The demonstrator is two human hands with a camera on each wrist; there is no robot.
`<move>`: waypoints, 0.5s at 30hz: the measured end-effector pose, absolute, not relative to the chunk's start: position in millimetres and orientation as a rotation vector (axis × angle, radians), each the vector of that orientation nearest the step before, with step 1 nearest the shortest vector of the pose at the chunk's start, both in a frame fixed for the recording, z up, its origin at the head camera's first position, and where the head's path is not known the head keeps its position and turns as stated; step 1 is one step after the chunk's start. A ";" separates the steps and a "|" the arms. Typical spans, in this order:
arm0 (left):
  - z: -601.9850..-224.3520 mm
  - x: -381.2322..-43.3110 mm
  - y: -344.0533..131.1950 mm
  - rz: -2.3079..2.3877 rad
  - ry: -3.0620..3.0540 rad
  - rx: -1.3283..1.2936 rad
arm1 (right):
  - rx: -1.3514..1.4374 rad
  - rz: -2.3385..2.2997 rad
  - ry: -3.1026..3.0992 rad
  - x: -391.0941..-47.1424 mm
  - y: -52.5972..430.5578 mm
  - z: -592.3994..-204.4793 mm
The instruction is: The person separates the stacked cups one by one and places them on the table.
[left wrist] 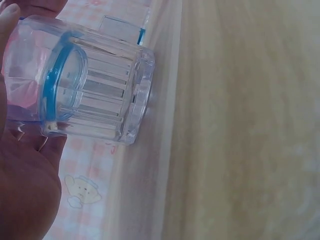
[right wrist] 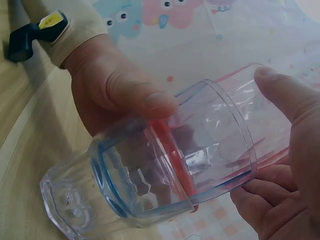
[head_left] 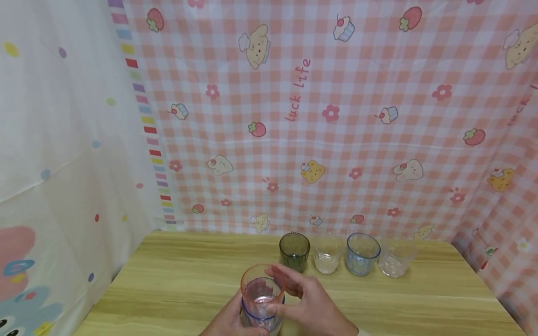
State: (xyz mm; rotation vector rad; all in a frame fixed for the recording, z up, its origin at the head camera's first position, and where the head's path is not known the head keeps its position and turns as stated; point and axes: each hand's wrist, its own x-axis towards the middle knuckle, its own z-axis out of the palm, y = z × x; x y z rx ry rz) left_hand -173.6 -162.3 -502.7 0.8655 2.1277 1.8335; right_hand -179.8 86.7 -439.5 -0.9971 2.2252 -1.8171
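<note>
A stack of see-through cups [left wrist: 100,90] stands upright in front of me, held in both hands. On top is a cup with a pinkish-red rim [head_left: 242,285], partly sunk into a blue-rimmed cup [head_left: 251,321]. My left hand [head_left: 229,318] holds the stack around its lower part, its thumb across the front. From the right, my right hand [head_left: 313,298] grips the top pink cup, with thumb and fingers on opposite sides near the rim. In the right wrist view, a red band [right wrist: 170,157] shows through the clear walls. The ribbed bottom of the stack sits close over the table.
Along the back of the wooden table [head_left: 189,266] stands a row: a dark smoky cup [head_left: 294,254], a clear cup [head_left: 327,261], a blue-rimmed cup [head_left: 363,261] and another clear cup [head_left: 394,263]. Behind hangs a pink checked cloth [head_left: 294,149]; a white dotted cloth [head_left: 75,140] hangs left.
</note>
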 end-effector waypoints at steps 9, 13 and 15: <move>-501.2 -173.3 -161.0 1.821 2.168 0.854 | -1.111 -1.843 2.201 -180.0 88.9 -436.5; -500.9 -173.0 -160.7 1.827 2.145 0.821 | -1.125 -1.840 2.227 -179.2 88.7 -433.5; -500.5 -172.9 -160.4 1.833 2.136 0.806 | -1.125 -1.846 2.232 -178.6 88.8 -431.2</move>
